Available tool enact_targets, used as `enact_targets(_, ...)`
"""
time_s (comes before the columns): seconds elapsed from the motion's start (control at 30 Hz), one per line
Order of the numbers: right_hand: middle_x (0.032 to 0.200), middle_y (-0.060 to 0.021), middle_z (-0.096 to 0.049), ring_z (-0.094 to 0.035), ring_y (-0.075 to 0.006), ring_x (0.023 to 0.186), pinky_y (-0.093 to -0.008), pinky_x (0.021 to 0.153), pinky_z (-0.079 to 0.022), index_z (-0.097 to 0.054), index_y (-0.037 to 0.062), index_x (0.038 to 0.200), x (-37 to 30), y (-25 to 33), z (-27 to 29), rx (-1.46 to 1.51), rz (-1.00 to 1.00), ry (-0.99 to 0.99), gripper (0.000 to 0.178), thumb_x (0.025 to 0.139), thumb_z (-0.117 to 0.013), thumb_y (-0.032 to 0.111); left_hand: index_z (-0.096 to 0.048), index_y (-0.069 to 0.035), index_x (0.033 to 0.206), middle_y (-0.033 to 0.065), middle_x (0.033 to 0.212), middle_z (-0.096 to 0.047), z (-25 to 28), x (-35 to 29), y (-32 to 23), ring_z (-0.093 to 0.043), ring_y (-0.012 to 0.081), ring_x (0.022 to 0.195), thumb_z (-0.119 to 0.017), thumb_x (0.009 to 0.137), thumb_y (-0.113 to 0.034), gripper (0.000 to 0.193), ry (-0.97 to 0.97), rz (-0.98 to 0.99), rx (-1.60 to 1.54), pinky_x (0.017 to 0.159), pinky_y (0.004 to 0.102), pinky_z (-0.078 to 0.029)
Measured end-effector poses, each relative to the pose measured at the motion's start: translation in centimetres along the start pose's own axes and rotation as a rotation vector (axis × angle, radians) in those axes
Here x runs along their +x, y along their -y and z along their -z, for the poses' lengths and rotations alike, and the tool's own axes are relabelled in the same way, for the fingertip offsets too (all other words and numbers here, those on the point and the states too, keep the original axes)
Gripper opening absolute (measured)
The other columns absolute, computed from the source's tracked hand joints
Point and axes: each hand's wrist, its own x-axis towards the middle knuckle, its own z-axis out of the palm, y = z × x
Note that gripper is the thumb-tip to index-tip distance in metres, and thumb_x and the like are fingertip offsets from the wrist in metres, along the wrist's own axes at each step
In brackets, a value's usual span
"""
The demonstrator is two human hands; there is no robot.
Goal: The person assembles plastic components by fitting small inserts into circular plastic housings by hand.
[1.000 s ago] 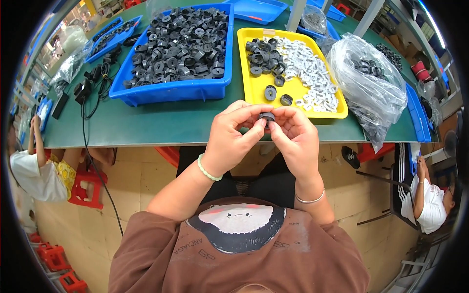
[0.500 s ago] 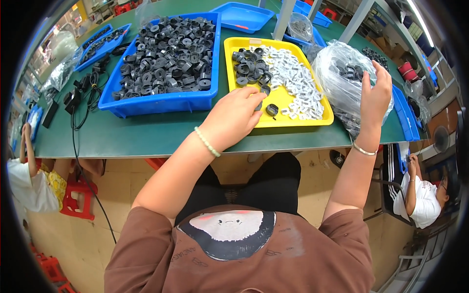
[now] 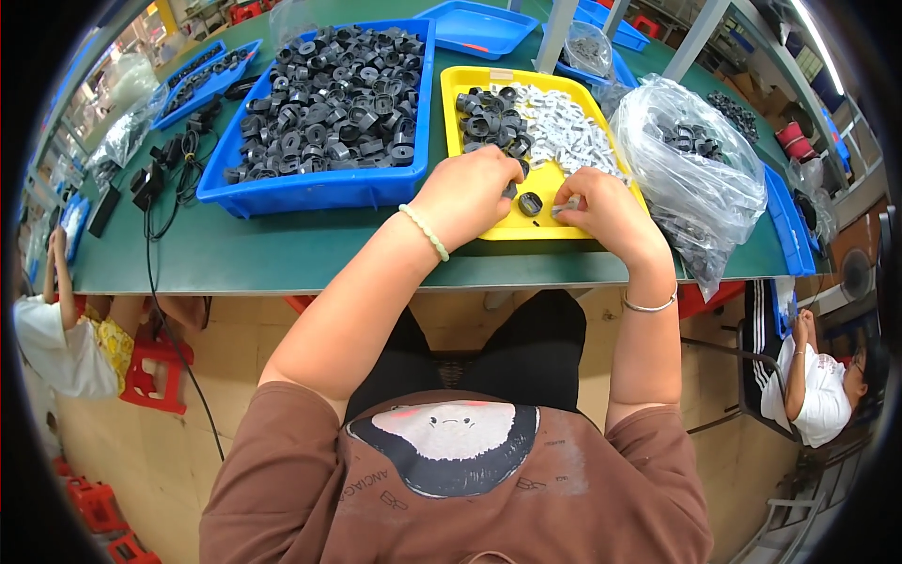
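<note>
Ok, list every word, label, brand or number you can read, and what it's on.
Brown shirt: dark lettering; I won't copy it out.
Yellow tray: pale label on far rim, too small to read.
Black parts, white parts: no legible lettering.

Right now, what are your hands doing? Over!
Left hand at black pieces, grip hidden. Right hand pinching small pale piece. Lone black piece between hands, in yellow tray.

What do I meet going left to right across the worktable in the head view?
Large blue bin, left hand, loose round black part, right hand, clear plastic bag, blue tray beyond the bag.
</note>
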Motion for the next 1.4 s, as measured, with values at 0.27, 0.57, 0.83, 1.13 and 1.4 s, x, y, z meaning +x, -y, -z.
enact_targets(0.27, 0.075, -0.0012, -0.060, -0.055, -0.0094, 0.068, -0.0247, 0.063, -0.047, -0.065, 0.0004, 0.096, 0.2, 1.3, -2.4, 0.575, 0.029, -0.407, 0.013, 0.084, -0.070, 0.004, -0.060, -0.005, 0.122, 0.0064, 0.110, -0.064, 1.2, -0.9, -0.8, -0.064, 0.0139, 0.093, -0.059, 0.095, -0.013, 0.028, -0.090, 0.241, -0.961, 0.081, 0.0263, -0.051)
enact_targets(0.57, 0.090, -0.0012, -0.064, -0.059, -0.0059, 0.076, -0.0200, 0.071, -0.048, -0.062, 0.0018, 0.105, 1.0, 4.4, -5.3, 1.173, 0.118, -0.483, 0.015, 0.091, -0.065, 0.002, -0.047, -0.001, 0.135, 0.0102, 0.123, -0.056, 1.0, -2.0, -0.6, -0.061, 0.0174, 0.108, -0.054, 0.098, -0.010, 0.039, -0.118, 0.268, -1.410, 0.095, 0.0285, -0.049)
enact_targets(0.83, 0.097, -0.0043, -0.066, -0.063, -0.0101, 0.084, -0.0216, 0.076, -0.050, -0.061, -0.0018, 0.104, 0.9, 4.6, -5.7, 1.244, 0.110, -0.527, 0.014, 0.090, -0.064, -0.001, -0.048, 0.000, 0.131, 0.0088, 0.119, -0.058, 0.8, -2.1, -0.7, -0.061, 0.0152, 0.106, -0.057, 0.096, -0.009, 0.037, -0.129, 0.235, -1.435, 0.094, 0.0279, -0.050)
enact_targets(1.13, 0.095, -0.0035, -0.067, -0.062, -0.0089, 0.081, -0.0201, 0.075, -0.049, -0.065, -0.0018, 0.107, 1.1, 3.9, -5.8, 1.081, 0.146, -0.531, 0.017, 0.090, -0.064, 0.001, -0.049, 0.001, 0.125, 0.0092, 0.119, -0.057, -0.2, -2.1, -0.7, -0.058, 0.0125, 0.108, -0.054, 0.095, -0.001, 0.031, -0.171, 0.176, -1.395, 0.094, 0.0263, -0.048)
enact_targets(1.4, 0.086, -0.0015, -0.067, -0.059, -0.0050, 0.073, -0.0184, 0.066, -0.047, -0.067, -0.0008, 0.099, 0.9, 4.9, -5.5, 1.154, -0.022, -0.473, 0.012, 0.088, -0.068, 0.004, -0.049, 0.002, 0.124, 0.0097, 0.117, -0.056, -0.6, -1.9, -0.5, -0.056, 0.0107, 0.106, -0.051, 0.094, 0.005, 0.030, -0.202, 0.152, -1.344, 0.093, 0.0246, -0.047)
